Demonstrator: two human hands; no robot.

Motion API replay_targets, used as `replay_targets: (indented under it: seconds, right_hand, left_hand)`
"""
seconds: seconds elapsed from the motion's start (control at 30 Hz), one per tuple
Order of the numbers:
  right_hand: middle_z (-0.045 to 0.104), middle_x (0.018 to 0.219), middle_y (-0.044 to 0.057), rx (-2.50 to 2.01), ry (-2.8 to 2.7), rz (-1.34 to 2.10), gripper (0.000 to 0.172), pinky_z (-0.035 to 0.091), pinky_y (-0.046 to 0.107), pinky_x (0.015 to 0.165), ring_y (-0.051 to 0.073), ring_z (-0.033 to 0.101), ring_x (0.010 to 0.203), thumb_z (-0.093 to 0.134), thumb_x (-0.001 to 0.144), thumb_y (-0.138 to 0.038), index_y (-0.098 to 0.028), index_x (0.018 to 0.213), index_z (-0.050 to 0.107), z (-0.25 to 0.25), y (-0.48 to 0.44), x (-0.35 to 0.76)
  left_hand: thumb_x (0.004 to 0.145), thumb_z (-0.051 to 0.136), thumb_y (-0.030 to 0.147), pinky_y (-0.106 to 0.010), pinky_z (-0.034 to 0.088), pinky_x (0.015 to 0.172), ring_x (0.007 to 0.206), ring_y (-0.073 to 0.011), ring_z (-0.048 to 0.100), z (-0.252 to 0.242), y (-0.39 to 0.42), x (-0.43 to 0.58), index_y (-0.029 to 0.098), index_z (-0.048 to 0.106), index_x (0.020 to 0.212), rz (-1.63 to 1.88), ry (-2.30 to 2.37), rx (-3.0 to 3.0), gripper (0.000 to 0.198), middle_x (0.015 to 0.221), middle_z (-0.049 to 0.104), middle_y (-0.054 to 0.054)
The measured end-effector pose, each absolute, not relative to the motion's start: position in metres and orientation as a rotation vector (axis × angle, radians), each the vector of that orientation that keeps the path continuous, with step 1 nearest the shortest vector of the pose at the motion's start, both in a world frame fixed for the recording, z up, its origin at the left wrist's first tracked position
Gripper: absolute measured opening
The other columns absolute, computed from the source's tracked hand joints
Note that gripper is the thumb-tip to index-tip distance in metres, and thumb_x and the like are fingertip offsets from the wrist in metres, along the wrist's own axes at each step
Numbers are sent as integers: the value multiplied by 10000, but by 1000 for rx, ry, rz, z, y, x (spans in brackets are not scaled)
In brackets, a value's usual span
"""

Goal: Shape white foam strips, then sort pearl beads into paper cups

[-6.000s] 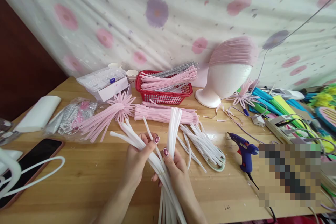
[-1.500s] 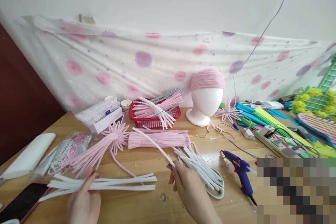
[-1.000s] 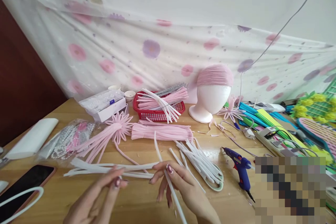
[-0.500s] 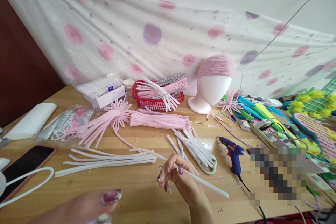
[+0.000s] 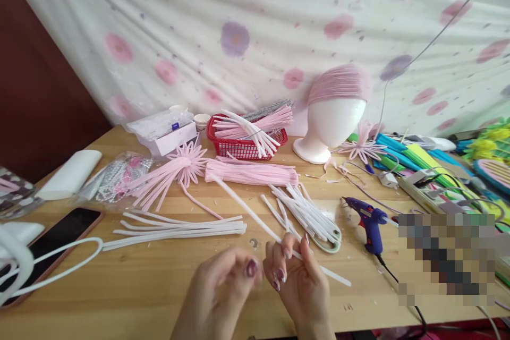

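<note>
While the right hand point(image 5: 297, 282) pinched 1 white fuzzy stem point(image 5: 255, 216) between curled fingers and thumb, slanting over the wooden table point(image 5: 139, 289), the left hand point(image 5: 223, 289) hung beside it, blurred and loosely curled; I couldn't tell whether it held anything. Loose white stems point(image 5: 191, 232) lay near the phone point(image 5: 71, 230).

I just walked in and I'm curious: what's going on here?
A person's right hand holds one long white strip at a slant. The left hand is close beside it, blurred, so I can't tell whether it holds anything. Loose white strips lie on the table, with a pink bundle farther back and a red basket behind that.
</note>
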State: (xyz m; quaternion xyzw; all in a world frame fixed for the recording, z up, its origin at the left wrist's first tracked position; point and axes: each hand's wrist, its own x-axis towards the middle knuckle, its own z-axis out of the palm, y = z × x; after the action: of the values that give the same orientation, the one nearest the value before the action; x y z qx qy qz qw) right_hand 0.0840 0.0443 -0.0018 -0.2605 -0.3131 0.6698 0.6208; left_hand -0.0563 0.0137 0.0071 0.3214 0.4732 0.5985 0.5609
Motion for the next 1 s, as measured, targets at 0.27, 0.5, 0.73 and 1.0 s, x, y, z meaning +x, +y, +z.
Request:
replay_targets:
  seconds: [0.27,0.5,0.73,1.0]
  right_hand:
    - [686,606,33,-748,-802,1774,364,436,279,628,161,599,580,763,798,-513,-190,776,597,-15,22,100]
    - [419,464,-41,-950,-1174,1416,622,291,256,505,100,364,435,379,972,-640,-186,588,563,-30,26,99]
    - [342,433,-44,-1150,-1587,1294,668,294,259,518,89,363,441,337,1008,-575,-198,457,364,-4,34,86]
    - [301,495,-51,-1089,-1559,1435,619,207,262,469,77,277,465,355,1004,-568,-201,506,321,-9,33,80]
  left_hand:
    - [605,884,325,-174,430,423,437,-48,397,8,53,-62,159,649,785,1572,980,75,340,563,442,83]
    - [708,801,497,-148,227,320,383,-31,243,17,57,-62,208,612,803,1601,1031,107,358,596,457,82]
    - [647,843,530,-257,550,719,746,-173,664,8,57,-45,169,712,830,1387,1079,594,425,822,716,-61]
    - [806,729,496,-217,505,610,730,-169,660,7,49,-38,194,701,1040,1296,992,681,383,807,721,-56]
